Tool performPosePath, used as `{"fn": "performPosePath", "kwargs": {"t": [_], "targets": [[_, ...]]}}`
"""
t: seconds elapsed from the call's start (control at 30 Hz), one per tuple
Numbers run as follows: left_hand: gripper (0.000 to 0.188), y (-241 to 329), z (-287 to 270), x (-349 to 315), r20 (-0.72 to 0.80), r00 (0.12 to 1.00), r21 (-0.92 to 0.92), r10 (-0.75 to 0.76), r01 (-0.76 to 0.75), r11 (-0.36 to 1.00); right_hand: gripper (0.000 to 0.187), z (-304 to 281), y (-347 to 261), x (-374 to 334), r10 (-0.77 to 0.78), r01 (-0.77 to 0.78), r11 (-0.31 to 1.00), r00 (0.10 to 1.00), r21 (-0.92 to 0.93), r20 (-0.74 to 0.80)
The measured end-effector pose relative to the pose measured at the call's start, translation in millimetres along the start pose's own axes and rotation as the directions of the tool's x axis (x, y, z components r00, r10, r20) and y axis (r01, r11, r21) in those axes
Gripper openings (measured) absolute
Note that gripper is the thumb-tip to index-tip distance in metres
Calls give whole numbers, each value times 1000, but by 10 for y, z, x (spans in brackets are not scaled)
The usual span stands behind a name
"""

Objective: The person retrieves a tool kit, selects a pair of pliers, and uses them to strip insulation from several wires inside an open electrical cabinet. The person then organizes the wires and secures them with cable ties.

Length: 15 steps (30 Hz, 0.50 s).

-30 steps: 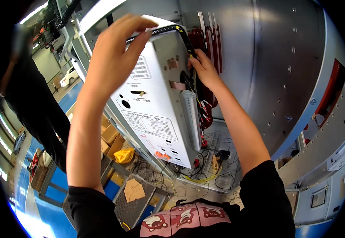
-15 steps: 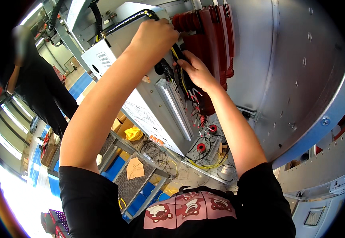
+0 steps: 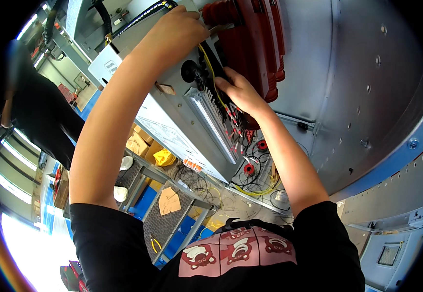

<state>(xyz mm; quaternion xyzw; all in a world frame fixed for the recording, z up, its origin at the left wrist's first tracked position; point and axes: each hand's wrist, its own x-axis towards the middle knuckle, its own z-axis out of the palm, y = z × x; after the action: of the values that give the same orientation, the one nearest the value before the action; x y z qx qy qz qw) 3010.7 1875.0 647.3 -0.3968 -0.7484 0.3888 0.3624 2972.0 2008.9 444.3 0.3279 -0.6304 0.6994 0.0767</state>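
Note:
A black wire bundle (image 3: 210, 50) with a yellow wire beside it runs down the side of a pale metal control box (image 3: 172, 104). My left hand (image 3: 184, 28) is closed round the bundle at the box's upper edge, its fingertips hidden behind the hand. Lower down, my right hand (image 3: 243, 92) grips the same bundle, thumb in front and fingers partly out of sight. Below it the loose wire ends (image 3: 235, 124) fan out with white and red sleeves. Next to them a long light-grey terminal strip (image 3: 211, 124) is fixed on the box.
Dark red ribbed insulators (image 3: 253, 48) stand close behind my right hand, beside a metal cabinet wall (image 3: 338, 82). Beneath lie tangled wires and red spools (image 3: 249, 169). A step platform (image 3: 165, 228) bears cardboard and yellow-handled pliers (image 3: 156, 243). A person in black (image 3: 46, 112) stands at left.
The view has shifted, and the box and my left hand now appear farther left and higher. The yellow wire bows out more between my hands. Both hands stay on the bundle.

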Motion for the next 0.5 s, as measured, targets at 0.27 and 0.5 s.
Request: {"fn": "performPosePath", "kwargs": {"t": [0.27, 0.5], "targets": [[21, -39, -101, -31, 112, 992, -154, -62, 79, 985, 26, 121, -20, 42, -49, 38, 935, 999, -353, -23], [18, 321, -972, -292, -219, 924, -520, -312, 160, 839, 26, -15, -112, 81, -25, 86, 770, 994, -633, 104]]}}
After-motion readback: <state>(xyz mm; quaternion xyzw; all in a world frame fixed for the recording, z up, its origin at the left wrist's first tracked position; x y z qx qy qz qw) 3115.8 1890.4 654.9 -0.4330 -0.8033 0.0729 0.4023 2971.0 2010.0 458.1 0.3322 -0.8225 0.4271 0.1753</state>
